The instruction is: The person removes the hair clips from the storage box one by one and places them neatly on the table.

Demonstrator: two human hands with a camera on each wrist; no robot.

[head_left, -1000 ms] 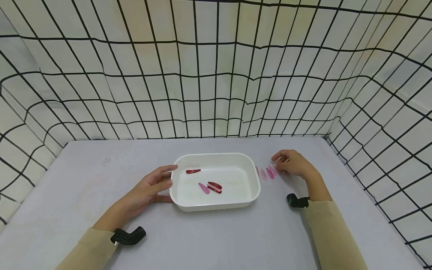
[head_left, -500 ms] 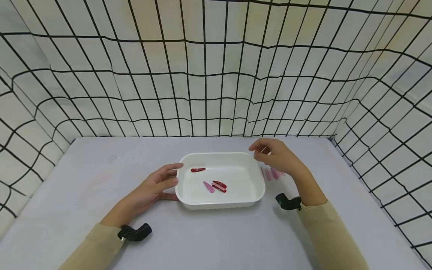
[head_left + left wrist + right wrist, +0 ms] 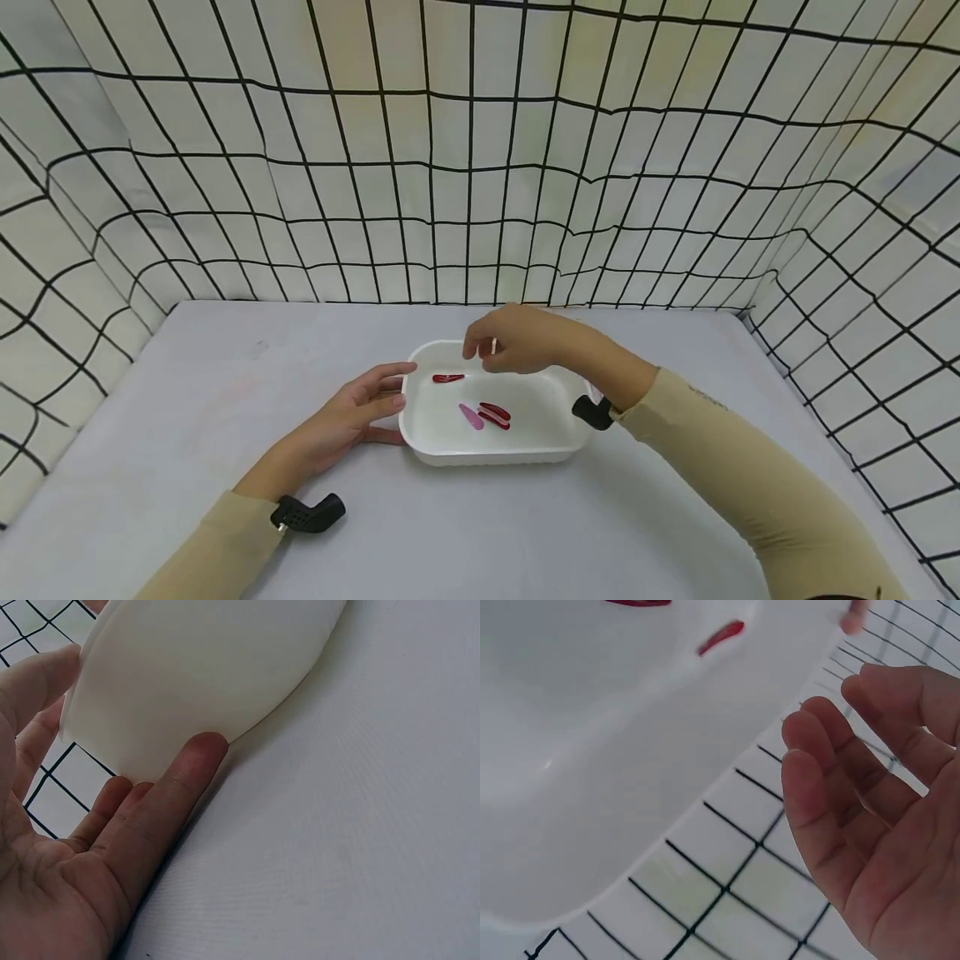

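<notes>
A white tray (image 3: 495, 458) stands on the table with several snap hair clips inside. One red hair clip (image 3: 447, 378) lies alone near its far left part. Nearer the front, a pink hair clip (image 3: 472, 417) lies beside a cluster of a red clip (image 3: 495, 410) and others. My left hand (image 3: 352, 412) rests with extended fingers against the tray's left end; in the left wrist view its fingertips touch the outer wall. Over the tray's far side is my right hand (image 3: 521, 340), fingers loosely bent, to the right of the lone red clip. Its fingers look bare in the right wrist view.
A white-covered table (image 3: 480, 533) carries the tray. Black wire mesh (image 3: 480, 192) rises behind and at both sides. Pink clips on the table right of the tray are mostly hidden by the right forearm (image 3: 735, 467).
My right hand has moved left from the pink clips on the table, past the tray's far right corner, to over the tray. The left hand stays at the tray's left end.
</notes>
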